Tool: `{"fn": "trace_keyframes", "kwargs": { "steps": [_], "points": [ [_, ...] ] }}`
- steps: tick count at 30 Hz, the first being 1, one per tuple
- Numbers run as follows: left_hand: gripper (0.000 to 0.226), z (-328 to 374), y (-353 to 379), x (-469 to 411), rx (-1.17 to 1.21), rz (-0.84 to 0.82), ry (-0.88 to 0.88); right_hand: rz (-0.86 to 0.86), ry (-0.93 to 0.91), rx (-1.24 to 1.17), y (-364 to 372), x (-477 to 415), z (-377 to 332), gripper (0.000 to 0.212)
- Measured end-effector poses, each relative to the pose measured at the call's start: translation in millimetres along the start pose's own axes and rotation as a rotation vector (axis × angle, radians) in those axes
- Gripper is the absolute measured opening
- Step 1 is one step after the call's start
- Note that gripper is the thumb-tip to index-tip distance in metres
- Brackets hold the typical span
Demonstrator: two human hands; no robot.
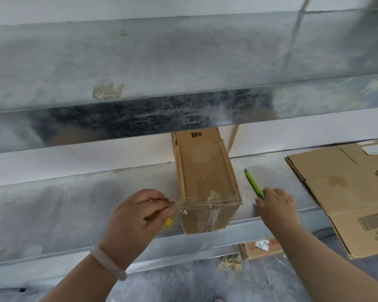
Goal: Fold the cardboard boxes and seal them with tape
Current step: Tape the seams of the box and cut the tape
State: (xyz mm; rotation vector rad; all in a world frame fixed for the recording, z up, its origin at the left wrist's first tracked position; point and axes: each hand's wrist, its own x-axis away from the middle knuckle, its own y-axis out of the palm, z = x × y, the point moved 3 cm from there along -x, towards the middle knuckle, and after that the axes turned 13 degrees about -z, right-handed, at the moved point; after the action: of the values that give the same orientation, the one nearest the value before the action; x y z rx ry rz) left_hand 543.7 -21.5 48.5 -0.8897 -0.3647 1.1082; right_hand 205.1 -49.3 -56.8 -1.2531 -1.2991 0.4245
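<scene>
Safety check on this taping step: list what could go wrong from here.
1. The right hand is at the near end of the green knife. Cutting the stretched tape so close to the left hand could nick its fingers.
2. The box sits at the front edge of the shelf, so a tug on the tape might pull it off.
3. The tape at the box's near corner looks wrinkled, so the seal may lift.

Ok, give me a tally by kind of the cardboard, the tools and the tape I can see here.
Folded cardboard box: 1
Flat cardboard stack: 1
Small cardboard scrap: 1
Green cutter: 1
Tape roll, in the left hand: 1
Total: 5
</scene>
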Motion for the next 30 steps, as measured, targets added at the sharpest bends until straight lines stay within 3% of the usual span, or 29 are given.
{"fn": "trace_keyframes", "kwargs": {
  "steps": [4, 6, 10, 13, 18, 22, 30],
  "points": [
    [0.026, 0, 0, 1, -0.025, -0.011, -0.001, 0.088, 0.054, -0.001, 5, -1, -7, 0.026],
    [0.025, -1, -1, 2, -0.024, -0.022, -0.007, 0.083, 0.054, -0.159, 7, 4, -11, 0.018],
    [0.023, -2, -3, 2, 0.012, -0.046, -0.002, 0.174, -0.029, -0.531, 0, 47, -15, 0.026],
    [0.024, -2, -4, 3, 0.020, -0.045, 0.020, 0.218, -0.153, -0.666, -13, 102, -28, 0.022],
    [0.026, -8, -7, 5, 0.048, -0.027, 0.020, 0.197, -0.431, -0.446, -28, 198, -72, 0.011],
    [0.033, -10, -8, 5, 0.072, 0.004, -0.005, 0.072, -0.620, -0.219, -15, 235, -108, 0.054],
    [0.030, -4, -10, 7, 0.092, 0.037, 0.017, 0.176, -0.587, 0.045, 9, 231, -144, 0.072]
  ]
}}
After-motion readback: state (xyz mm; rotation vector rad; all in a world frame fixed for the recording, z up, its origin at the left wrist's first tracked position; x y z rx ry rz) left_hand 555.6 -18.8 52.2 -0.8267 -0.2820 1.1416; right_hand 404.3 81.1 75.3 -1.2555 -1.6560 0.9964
